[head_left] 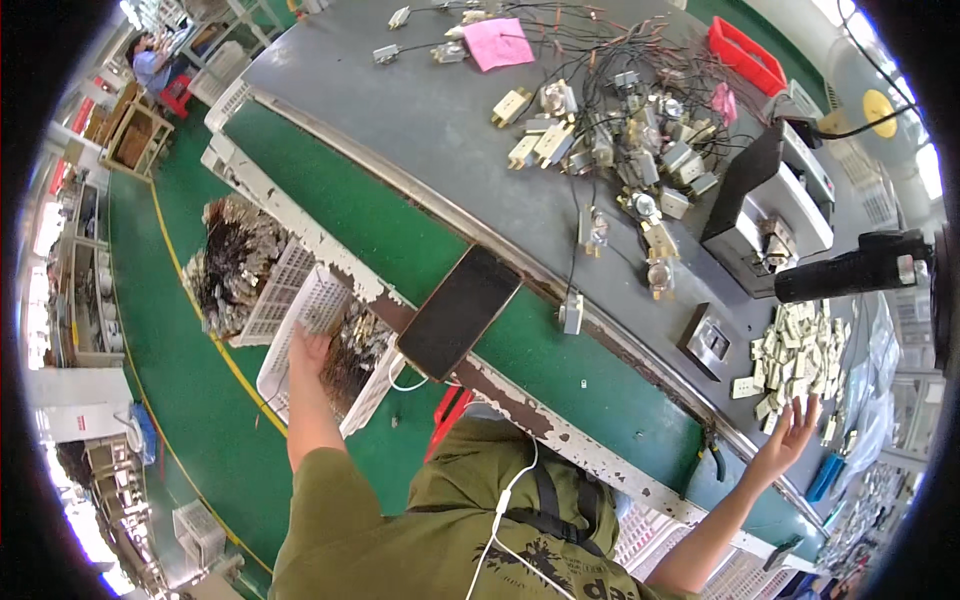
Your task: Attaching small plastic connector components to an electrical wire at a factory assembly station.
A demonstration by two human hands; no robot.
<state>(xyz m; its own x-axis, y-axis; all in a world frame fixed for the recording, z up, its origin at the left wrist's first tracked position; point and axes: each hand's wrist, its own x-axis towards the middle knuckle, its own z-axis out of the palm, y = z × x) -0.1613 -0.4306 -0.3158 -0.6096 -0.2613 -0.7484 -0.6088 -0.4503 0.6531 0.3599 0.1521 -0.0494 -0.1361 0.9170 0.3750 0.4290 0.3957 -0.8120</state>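
Observation:
Down on the left, my left hand [311, 347] is closed on the rim of a white plastic basket [322, 300]; its fingertips are partly hidden. Dark cables with silvery ends [360, 345] lie bundled in this basket. My right hand [787, 442] is open, fingers spread, at the near edge of a pile of small cream plastic housings [795, 355] on the grey bench. I cannot make out whether its fingertips touch the housings. Beyond the pile stands a dark metal fixture block [707, 342] with a recess.
A phone [460, 312] rests on the worn rail before me. Cabled socket units [640, 150] crowd the grey bench [400, 110], near a black-and-silver machine [770, 205] and a red tray [747, 55]. Another cable heap [240, 265] stands left. Pliers [714, 455] hang by the bench edge. A person [153, 65] sits far off.

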